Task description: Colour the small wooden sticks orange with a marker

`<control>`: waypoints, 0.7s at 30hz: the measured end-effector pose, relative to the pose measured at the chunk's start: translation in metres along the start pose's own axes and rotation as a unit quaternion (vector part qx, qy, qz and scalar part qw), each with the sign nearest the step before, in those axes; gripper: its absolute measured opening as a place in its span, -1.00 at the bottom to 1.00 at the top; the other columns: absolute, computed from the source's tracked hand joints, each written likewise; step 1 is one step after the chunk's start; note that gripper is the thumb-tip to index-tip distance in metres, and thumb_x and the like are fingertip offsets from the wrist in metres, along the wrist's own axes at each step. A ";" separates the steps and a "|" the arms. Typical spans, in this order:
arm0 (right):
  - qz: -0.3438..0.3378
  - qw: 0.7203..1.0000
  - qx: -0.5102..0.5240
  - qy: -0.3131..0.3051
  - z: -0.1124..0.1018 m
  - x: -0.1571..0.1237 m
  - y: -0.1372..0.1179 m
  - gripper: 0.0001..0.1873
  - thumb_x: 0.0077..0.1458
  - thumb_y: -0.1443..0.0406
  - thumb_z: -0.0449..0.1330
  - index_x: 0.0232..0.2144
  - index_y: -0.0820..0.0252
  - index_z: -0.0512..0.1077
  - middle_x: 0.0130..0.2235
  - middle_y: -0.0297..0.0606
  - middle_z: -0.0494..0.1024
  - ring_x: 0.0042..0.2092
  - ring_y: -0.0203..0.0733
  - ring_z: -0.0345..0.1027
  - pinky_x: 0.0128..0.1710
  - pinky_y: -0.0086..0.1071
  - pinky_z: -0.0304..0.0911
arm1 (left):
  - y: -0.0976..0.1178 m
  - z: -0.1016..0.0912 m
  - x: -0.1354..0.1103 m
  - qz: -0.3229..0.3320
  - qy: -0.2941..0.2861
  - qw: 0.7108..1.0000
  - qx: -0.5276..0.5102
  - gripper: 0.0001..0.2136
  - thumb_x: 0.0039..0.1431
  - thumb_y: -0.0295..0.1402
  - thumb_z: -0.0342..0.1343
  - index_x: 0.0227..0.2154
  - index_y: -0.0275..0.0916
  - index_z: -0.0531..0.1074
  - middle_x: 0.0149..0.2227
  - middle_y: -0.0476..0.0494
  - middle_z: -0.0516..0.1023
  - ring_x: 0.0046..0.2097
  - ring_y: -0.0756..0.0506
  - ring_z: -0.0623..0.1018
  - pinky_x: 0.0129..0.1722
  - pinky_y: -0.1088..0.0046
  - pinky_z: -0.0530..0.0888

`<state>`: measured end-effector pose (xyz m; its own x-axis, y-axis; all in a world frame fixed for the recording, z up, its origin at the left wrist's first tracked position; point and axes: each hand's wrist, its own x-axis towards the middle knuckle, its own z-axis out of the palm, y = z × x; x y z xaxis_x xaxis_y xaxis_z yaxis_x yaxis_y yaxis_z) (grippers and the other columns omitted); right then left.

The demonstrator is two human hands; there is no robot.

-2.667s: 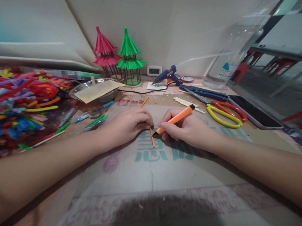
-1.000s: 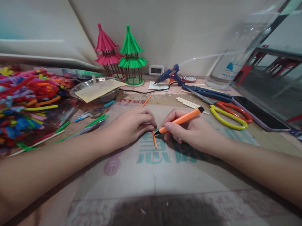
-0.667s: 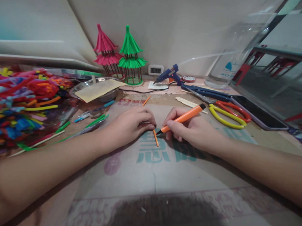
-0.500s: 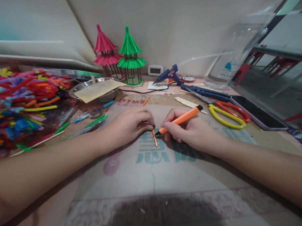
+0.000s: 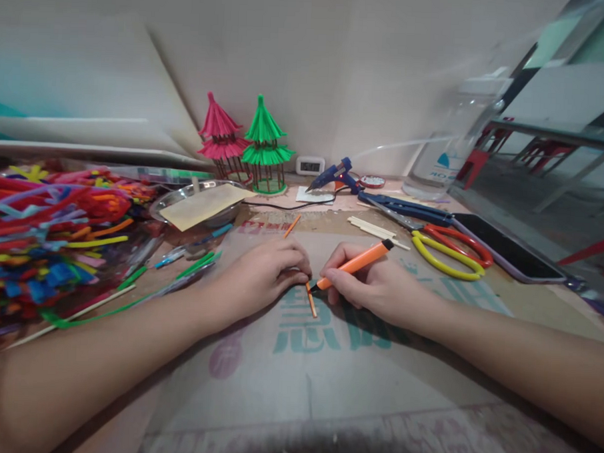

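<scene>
My left hand [image 5: 262, 275] is closed, its fingertips pinning the top end of a thin orange stick [image 5: 311, 302] flat on the cardboard sheet [image 5: 326, 361]. My right hand [image 5: 374, 286] grips an orange utility knife [image 5: 354, 264] like a pen. The knife's dark tip touches the stick just beside my left fingertips. The stick's lower half shows free, pointing toward me.
A heap of coloured pipe cleaners [image 5: 41, 235] fills the left. Behind stand a pink pagoda model [image 5: 222, 139], a green one [image 5: 263, 145], a metal bowl [image 5: 195, 202] and a blue glue gun [image 5: 334, 176]. Scissors [image 5: 449, 243] and a phone [image 5: 506, 242] lie right.
Both hands keep their grip and place on the stick; the knife tip shifts only slightly. The camera has tilted up, so everything sits lower in view.
</scene>
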<state>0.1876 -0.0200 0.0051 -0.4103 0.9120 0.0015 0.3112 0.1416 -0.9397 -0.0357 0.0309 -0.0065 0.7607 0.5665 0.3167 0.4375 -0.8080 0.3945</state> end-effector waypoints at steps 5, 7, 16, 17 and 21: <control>0.004 1.000 -0.019 0.000 -0.001 0.000 0.000 -0.84 0.26 0.20 0.14 -0.36 0.11 0.34 -0.51 -0.40 0.52 -0.50 -0.31 0.33 -0.53 -0.45 0.14 | 0.001 0.000 0.000 0.003 0.001 1.000 0.004 -0.92 0.32 -0.46 0.14 -0.29 -0.24 0.53 -0.21 -0.09 0.58 -0.16 -0.07 0.54 -0.12 0.42 0.42; 0.009 1.000 -0.013 -0.017 -0.001 -0.001 -0.001 -0.83 0.26 0.21 0.13 -0.38 0.09 0.32 -0.54 -0.41 0.51 -0.50 -0.30 0.34 -0.52 -0.45 0.16 | 0.001 0.000 0.000 0.004 0.005 1.000 0.000 -0.92 0.32 -0.47 0.15 -0.29 -0.24 0.52 -0.21 -0.09 0.58 -0.17 -0.07 0.54 -0.13 0.43 0.42; -0.003 1.000 -0.008 -0.001 -0.001 -0.001 0.001 -0.85 0.27 0.22 0.13 -0.37 0.10 0.33 -0.52 -0.42 0.50 -0.50 -0.33 0.34 -0.52 -0.45 0.15 | 0.001 0.001 0.000 0.010 0.008 1.000 -0.002 -0.94 0.31 -0.47 0.16 -0.28 -0.26 0.52 -0.21 -0.10 0.57 -0.15 -0.08 0.53 -0.12 0.42 0.42; -0.004 1.000 -0.004 -0.007 -0.001 -0.001 0.001 -0.85 0.26 0.24 0.13 -0.38 0.10 0.33 -0.52 -0.42 0.50 -0.49 -0.32 0.36 -0.50 -0.45 0.18 | 0.001 0.001 0.000 0.014 0.011 1.000 -0.002 -0.94 0.31 -0.48 0.16 -0.28 -0.26 0.52 -0.21 -0.10 0.57 -0.15 -0.07 0.53 -0.13 0.43 0.43; 0.018 0.998 0.028 -0.047 0.000 -0.004 0.000 -0.86 0.22 0.29 0.14 -0.40 0.10 0.29 -0.56 -0.43 0.49 -0.50 -0.30 0.41 -0.50 -0.45 0.23 | 0.001 0.001 0.001 0.024 0.017 1.000 -0.007 -0.93 0.31 -0.50 0.15 -0.29 -0.27 0.52 -0.20 -0.11 0.56 -0.16 -0.06 0.54 -0.13 0.44 0.43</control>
<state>0.1890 -0.0239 0.0053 -0.4790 0.8756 -0.0629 0.2807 0.0848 -0.9561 -0.0338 0.0305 -0.0071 0.7646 0.5318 0.3641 0.3936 -0.8327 0.3896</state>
